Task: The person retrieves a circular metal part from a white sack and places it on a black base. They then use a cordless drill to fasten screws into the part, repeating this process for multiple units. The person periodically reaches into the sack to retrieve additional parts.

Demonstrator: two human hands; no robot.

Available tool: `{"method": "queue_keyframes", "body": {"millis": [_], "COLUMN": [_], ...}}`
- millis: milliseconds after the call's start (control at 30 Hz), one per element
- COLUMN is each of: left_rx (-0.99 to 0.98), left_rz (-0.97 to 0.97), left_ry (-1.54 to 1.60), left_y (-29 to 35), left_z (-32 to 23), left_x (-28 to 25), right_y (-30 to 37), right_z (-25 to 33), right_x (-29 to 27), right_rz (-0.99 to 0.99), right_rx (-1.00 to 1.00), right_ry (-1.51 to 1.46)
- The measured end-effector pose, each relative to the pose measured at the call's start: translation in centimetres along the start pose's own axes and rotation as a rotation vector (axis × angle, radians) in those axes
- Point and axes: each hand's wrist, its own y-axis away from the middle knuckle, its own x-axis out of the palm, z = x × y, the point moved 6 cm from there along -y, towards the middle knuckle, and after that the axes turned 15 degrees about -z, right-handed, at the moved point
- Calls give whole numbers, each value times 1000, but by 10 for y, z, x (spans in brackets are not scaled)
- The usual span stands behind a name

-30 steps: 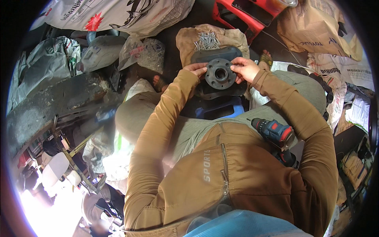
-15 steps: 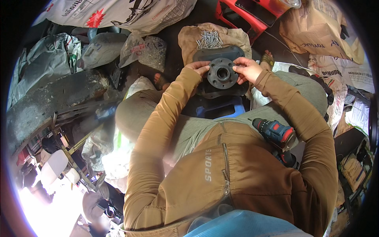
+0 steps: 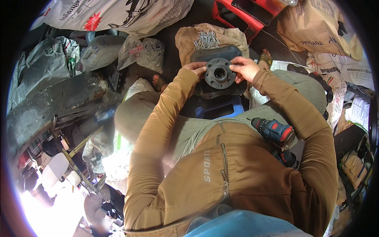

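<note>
Hands, two: left hand (image 3: pixel 197 68) and right hand (image 3: pixel 245 69), fingers pinching opposite edges of a dark round flange (image 3: pixel 213 78), held over a dark base (image 3: pixel 221 94); contact unclear. Flange: we judge it stiff, heavy, perhaps oily; best gripped by its outer rim. Lettering: below the flange, pale capitals on a brown jacket (image 3: pixel 185 177); above left, print on a white sack (image 3: pixel 162 23); above right, dark marking on a brown sack (image 3: pixel 306 29).

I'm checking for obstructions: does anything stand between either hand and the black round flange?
Nothing visible does: the left hand has its fingers at the left edge of the black flange, and the right hand at its right edge. The loose silver fasteners lie beyond it, apart from both hands.
</note>
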Motion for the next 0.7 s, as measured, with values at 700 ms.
{"method": "queue_keyframes", "body": {"millis": [700], "left_rx": [0], "left_rz": [-3], "left_ry": [-16], "left_y": [4], "left_z": [-5], "left_x": [3], "right_y": [-4], "right_z": [1], "right_x": [-2], "right_rz": [8], "right_rx": [-2], "right_ry": [25]}}
